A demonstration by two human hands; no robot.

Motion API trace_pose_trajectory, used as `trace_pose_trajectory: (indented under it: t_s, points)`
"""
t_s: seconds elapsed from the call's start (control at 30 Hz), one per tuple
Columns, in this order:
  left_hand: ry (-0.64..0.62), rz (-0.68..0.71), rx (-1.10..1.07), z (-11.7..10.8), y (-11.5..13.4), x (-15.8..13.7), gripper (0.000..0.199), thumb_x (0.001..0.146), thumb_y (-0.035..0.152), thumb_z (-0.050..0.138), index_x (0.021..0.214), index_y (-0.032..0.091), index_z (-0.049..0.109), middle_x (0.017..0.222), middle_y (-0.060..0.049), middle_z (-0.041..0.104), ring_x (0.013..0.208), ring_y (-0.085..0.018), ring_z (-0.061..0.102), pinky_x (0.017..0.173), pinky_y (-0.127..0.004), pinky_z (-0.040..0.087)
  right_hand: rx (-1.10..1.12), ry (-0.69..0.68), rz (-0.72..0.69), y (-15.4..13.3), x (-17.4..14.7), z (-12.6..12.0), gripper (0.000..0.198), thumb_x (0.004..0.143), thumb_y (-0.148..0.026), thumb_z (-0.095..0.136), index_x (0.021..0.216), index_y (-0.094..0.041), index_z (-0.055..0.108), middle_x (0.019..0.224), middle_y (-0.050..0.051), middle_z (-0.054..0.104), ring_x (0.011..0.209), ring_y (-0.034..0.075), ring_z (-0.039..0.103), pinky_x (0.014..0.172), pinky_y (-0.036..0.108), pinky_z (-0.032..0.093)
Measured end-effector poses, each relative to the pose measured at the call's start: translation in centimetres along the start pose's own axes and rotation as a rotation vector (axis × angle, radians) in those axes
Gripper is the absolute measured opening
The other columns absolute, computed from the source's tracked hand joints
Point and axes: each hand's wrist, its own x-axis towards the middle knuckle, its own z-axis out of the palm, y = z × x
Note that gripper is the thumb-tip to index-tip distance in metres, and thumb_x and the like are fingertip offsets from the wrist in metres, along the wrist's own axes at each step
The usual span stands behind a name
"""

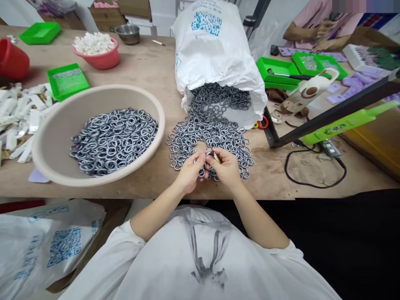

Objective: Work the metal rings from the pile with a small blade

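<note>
My left hand (191, 170) is closed, with thumb and fingers pinching shiny grey rings (201, 171). Close against it, my right hand (226, 168) is also closed, around a slim pale stick (216, 157) with a dark tip, mostly covered by the fingers. Another ring shows between the two sets of fingertips; which hand bears it I cannot tell. Both hands are over the near part of a spread of loose grey rings (218, 135) on the table. These rings spill from the mouth of a large white sack (215, 54) lying just beyond.
To the left stands a wide beige basin (150, 98) holding many grey rings. White plastic pieces (18, 112), a green tray (67, 81) and a pink bowl (109, 58) lie around it. On the right are a dark metal bar (312, 118) and a cable (286, 166). A co-worker (312, 25) sits far right.
</note>
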Motion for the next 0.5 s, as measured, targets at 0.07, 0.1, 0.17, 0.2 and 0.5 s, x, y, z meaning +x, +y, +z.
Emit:
trace_pose_trajectory:
  t_s: [0.07,0.1,0.17,0.2,0.5]
  points:
    - [-0.027,-0.022,0.007,0.1,0.1,-0.1,0.054,0.068,0.063,0.079,0.088,0.017,0.06,0.062,0.005,0.056,0.042,-0.006,0.051,0.034,-0.015,0.029,-0.114,0.082,-0.077,0.5,-0.3,-0.3,0.03,0.083,-0.045,0.074,0.105,-0.026,0.07,0.073,-0.001,0.065,0.062,0.017,0.062,0.061,0.032,0.052]
    - [-0.044,-0.036,0.008,0.1,0.2,-0.1,0.053,0.067,0.062,0.079,0.085,0.017,0.059,0.062,0.005,0.055,0.041,-0.006,0.051,0.034,-0.016,0.028,-0.14,0.126,-0.108,0.7,-0.4,-0.5,0.033,0.081,-0.044,0.076,0.108,-0.026,0.07,0.078,0.0,0.067,0.066,0.017,0.062,0.064,0.032,0.053]
    - [-0.082,-0.066,-0.007,0.0,0.4,-0.2,0.051,0.067,0.059,0.081,0.08,0.016,0.057,0.063,0.005,0.055,0.041,-0.006,0.051,0.034,-0.016,0.027,-0.118,0.185,-0.137,1.2,-0.4,-0.6,0.036,0.077,-0.041,0.08,0.108,-0.026,0.069,0.083,0.0,0.068,0.067,0.016,0.061,0.065,0.031,0.051]
    - [-0.102,-0.077,-0.023,-0.1,0.5,-0.3,0.051,0.067,0.058,0.082,0.079,0.016,0.056,0.063,0.004,0.055,0.041,-0.006,0.051,0.034,-0.016,0.027,-0.092,0.196,-0.148,1.3,-0.4,-0.6,0.034,0.076,-0.041,0.081,0.105,-0.026,0.069,0.084,0.0,0.068,0.067,0.016,0.061,0.064,0.031,0.051]
    - [-0.166,-0.144,-0.117,-0.4,0.9,-0.7,0.048,0.065,0.049,0.087,0.076,0.015,0.055,0.064,0.005,0.052,0.042,-0.005,0.05,0.035,-0.015,0.029,-0.191,0.041,-0.291,0.2,-0.7,-0.7,0.023,0.086,-0.04,0.07,0.103,-0.027,0.077,0.087,0.003,0.068,0.083,0.02,0.065,0.081,0.038,0.052]
